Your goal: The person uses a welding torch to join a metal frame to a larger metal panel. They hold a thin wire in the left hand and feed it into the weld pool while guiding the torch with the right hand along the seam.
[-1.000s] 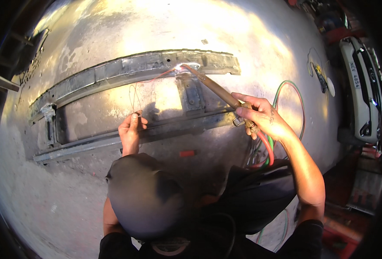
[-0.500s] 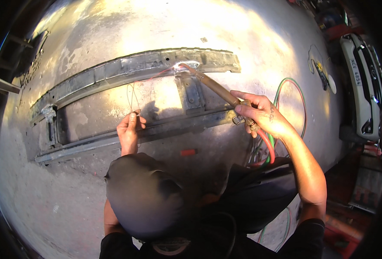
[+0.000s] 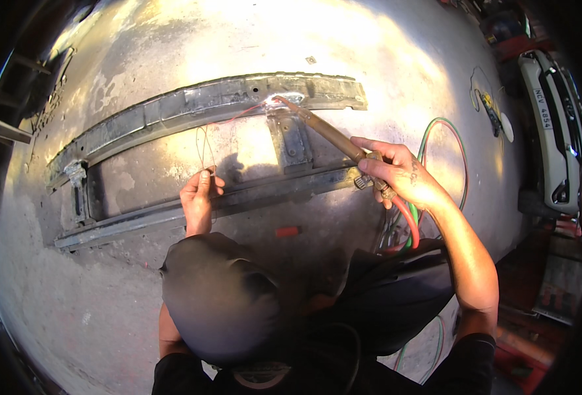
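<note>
Left hand [image 3: 199, 192]: grip pinches thin wire [image 3: 247, 112]. Right hand [image 3: 399, 174]: grip clenched round torch [image 3: 330, 135], tip at metal frame [image 3: 172, 107]; floor [image 3: 139, 56] extends beyond far edge.

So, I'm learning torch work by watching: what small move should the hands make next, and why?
Probably the left hand should feed the thin wire slightly forward, with the right hand holding the torch steady: the wire's far end appears to reach the bright spot at the torch's tip, where the bracket meets the curved beam.
</note>
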